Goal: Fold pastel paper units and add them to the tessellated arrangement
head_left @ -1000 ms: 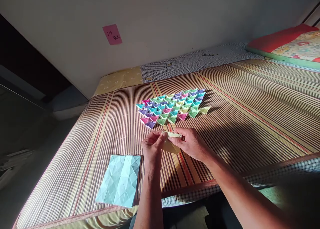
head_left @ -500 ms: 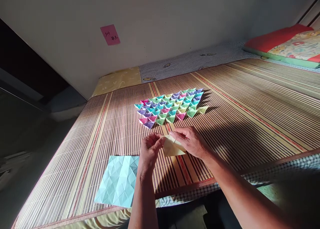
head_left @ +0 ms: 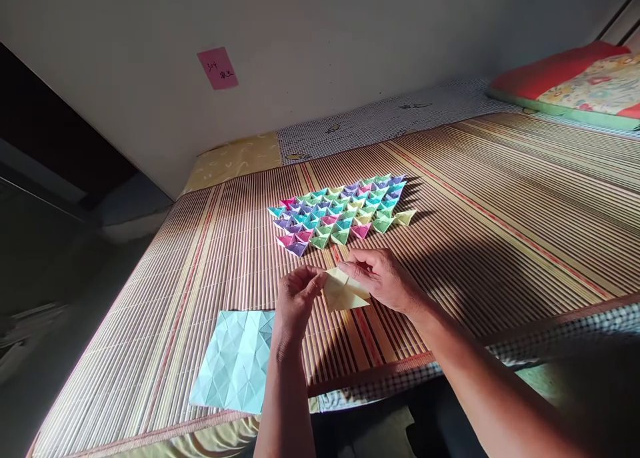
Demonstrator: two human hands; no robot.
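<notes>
Between my two hands is a small piece of pale yellow folded paper (head_left: 345,293), held above the striped mat. My left hand (head_left: 300,295) pinches its left edge between thumb and fingers. On the other side, my right hand (head_left: 383,278) grips the upper right part, and its fingers cover that edge. Just beyond the hands, several small folded paper boats (head_left: 343,211) in purple, green, pink, teal and yellow stand in close rows. A creased light blue paper sheet (head_left: 235,361) lies to the left, partly behind my left forearm.
A slatted bamboo mat (head_left: 150,291) covers the bed, its front edge near my forearms. Folded red and floral bedding (head_left: 575,85) lies at the far right. The wall behind carries a pink note (head_left: 218,68).
Both hands keep their hold on the yellow paper and have barely shifted. The paper is tilted slightly differently, and the view has moved a little.
</notes>
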